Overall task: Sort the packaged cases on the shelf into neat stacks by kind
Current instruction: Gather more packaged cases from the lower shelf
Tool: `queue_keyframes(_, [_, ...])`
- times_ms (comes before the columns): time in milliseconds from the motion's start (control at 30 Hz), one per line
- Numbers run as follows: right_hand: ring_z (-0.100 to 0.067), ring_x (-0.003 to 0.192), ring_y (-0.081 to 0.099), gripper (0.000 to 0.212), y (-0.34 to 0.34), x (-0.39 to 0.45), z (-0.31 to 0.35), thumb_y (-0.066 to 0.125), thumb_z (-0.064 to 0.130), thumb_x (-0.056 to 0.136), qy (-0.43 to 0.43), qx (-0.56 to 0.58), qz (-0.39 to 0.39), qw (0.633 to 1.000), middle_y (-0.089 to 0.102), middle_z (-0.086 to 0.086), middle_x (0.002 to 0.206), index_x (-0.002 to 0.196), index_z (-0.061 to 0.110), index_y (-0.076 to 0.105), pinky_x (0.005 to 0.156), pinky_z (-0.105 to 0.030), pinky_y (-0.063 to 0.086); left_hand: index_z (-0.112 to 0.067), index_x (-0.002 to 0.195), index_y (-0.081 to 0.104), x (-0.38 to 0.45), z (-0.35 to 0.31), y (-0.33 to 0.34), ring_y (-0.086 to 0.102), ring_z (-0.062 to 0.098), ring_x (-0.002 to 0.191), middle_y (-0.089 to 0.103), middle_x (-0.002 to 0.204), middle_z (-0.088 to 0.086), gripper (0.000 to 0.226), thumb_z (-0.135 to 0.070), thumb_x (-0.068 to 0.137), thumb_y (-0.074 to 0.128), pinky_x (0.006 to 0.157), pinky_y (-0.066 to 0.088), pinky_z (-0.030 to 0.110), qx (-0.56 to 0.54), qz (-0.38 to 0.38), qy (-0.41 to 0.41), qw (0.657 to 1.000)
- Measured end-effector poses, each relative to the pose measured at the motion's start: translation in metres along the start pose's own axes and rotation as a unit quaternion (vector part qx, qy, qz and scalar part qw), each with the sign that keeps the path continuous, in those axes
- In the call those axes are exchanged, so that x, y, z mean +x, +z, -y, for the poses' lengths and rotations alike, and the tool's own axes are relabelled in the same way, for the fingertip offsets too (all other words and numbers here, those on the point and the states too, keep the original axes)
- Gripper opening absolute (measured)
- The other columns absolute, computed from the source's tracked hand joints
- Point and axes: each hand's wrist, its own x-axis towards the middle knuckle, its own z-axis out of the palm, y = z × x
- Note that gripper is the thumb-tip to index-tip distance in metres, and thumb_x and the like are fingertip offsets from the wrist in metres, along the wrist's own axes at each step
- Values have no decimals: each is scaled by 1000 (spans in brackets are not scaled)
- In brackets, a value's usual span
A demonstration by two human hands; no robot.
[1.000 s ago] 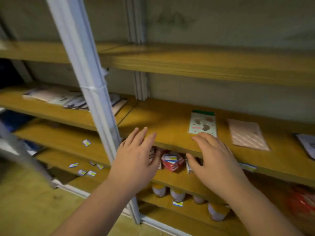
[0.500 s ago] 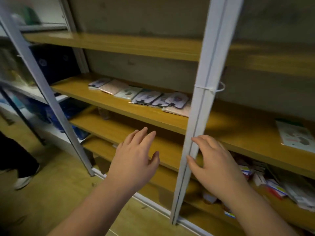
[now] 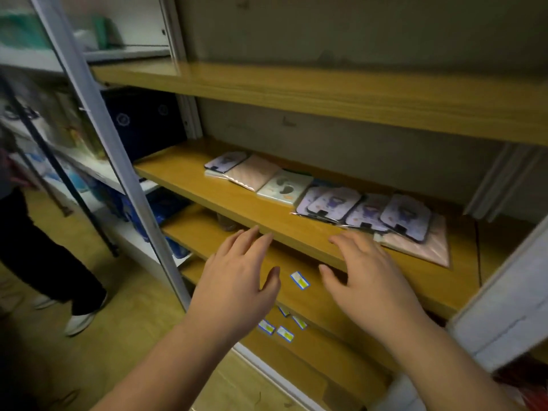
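View swung left, cases [image 3: 332,200] now centred on middle shelf [image 3: 237,203]. Both hands spread, empty, at shelf's front edge. Cases beyond fingertips, row running left-right; right hand [image 3: 364,280] nearer than left hand [image 3: 237,286].

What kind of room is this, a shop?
Probably a shop's stockroom. Wooden shelves on metal posts line a bare wall, packaged cases lie flat on one shelf, and small price labels are stuck on the shelf edges.

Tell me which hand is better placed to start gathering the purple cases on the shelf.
Right, probably. The right hand hovers open at the shelf edge just below the purple cases; the left hand sits farther left, away from them.
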Motion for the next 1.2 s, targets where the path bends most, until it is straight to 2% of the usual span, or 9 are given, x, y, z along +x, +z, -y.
queue_keyframes(167, [-19, 126, 46, 51, 19, 75, 8, 56, 47, 92, 6, -2, -6, 1000, 52, 4, 137, 139, 26, 51, 104, -38, 40, -32, 152, 34, 65, 32, 4, 32, 16, 146, 37, 159, -8, 68, -59, 90, 35, 114, 36, 39, 6, 7, 10, 1000])
queue_keyframes(333, [-27, 123, 50, 52, 31, 120, -2, 52, 51, 91, 103, -45, 14, 994, 56, -4, 135, 135, 21, 54, 97, -41, 44, -30, 150, 39, 108, 46, 20, 34, 17, 144, 42, 156, -6, 64, -56, 91, 36, 112, 37, 38, -24, 26, 43, 998])
queue_keyframes(633, [-35, 118, 47, 76, 44, 160, -8, 34, 73, 91, 288, -199, 99, 931, 48, -19, 134, 141, 17, 41, 84, -40, 46, -27, 144, 48, 173, 76, 40, 38, 17, 141, 47, 152, -2, 55, -47, 93, 51, 111, 37, 34, -69, 61, 126, 988])
queue_keyframes(700, [-36, 119, 47, 82, 48, 169, -4, 33, 77, 89, 320, -205, 103, 919, 46, -21, 137, 143, 15, 36, 86, -41, 46, -26, 143, 49, 184, 83, 43, 39, 18, 139, 48, 151, -1, 55, -46, 92, 52, 110, 38, 35, -76, 63, 140, 985])
queue_keyframes(800, [-39, 123, 44, 94, 54, 184, -1, 36, 79, 86, 365, -185, 102, 907, 40, -24, 143, 150, 12, 24, 92, -44, 44, -26, 143, 50, 198, 92, 48, 41, 20, 138, 49, 151, 0, 55, -45, 92, 53, 109, 39, 36, -83, 69, 155, 982])
queue_keyframes(1067, [-45, 144, 25, 129, 68, 209, -14, 63, 81, 71, 442, -79, 69, 891, 19, -25, 161, 159, 9, 3, 109, -51, 35, -21, 137, 57, 223, 120, 58, 48, 26, 132, 57, 143, 7, 55, -46, 89, 48, 107, 42, 38, -96, 67, 182, 976])
queue_keyframes(1133, [-45, 144, 26, 132, 69, 211, -18, 70, 79, 67, 440, -62, 50, 894, 21, -23, 162, 159, 8, 6, 109, -50, 35, -20, 137, 57, 225, 126, 58, 49, 25, 132, 57, 142, 7, 56, -47, 89, 46, 107, 42, 39, -96, 69, 183, 976])
queue_keyframes(1200, [-43, 138, 36, 131, 69, 211, -20, 76, 76, 62, 433, -55, 26, 899, 34, -21, 156, 156, 8, 14, 106, -48, 39, -21, 137, 57, 228, 131, 58, 48, 25, 133, 56, 143, 7, 54, -45, 89, 51, 108, 41, 39, -101, 72, 184, 975])
